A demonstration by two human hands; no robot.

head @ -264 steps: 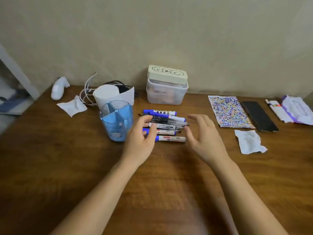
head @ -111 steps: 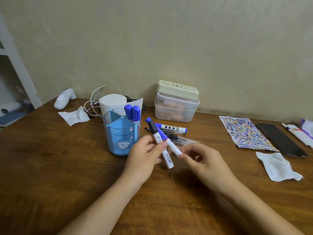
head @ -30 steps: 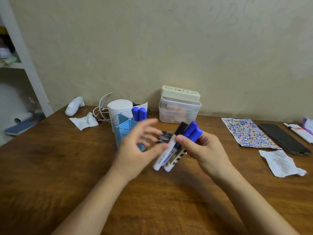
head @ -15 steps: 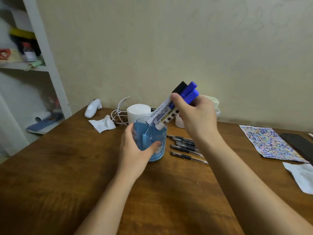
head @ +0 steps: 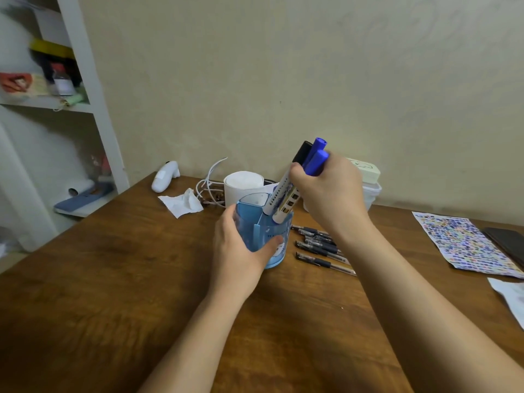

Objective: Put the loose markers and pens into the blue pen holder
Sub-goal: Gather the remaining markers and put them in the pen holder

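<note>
The blue pen holder [head: 256, 226] stands on the wooden table [head: 119, 279], and my left hand [head: 236, 251] wraps around its near side. My right hand [head: 329, 191] grips a bundle of three markers [head: 283, 197], two with blue caps and one with a black cap. Their lower ends dip into the holder's right compartment and the caps tilt up to the right. Several dark pens [head: 319, 248] lie loose on the table just right of the holder, under my right forearm.
A white paper roll [head: 243, 184] and white cables [head: 209, 182] sit behind the holder. A crumpled tissue [head: 181, 204] lies at left, a lidded plastic box [head: 368, 182] behind my right hand, a colourful sticker sheet [head: 465, 243] at right. A white shelf unit [head: 85, 89] stands left.
My right hand has lowered the marker bundle, so its ends now sit inside the holder. My left hand keeps its hold on the holder. The camera view shifted slightly.
</note>
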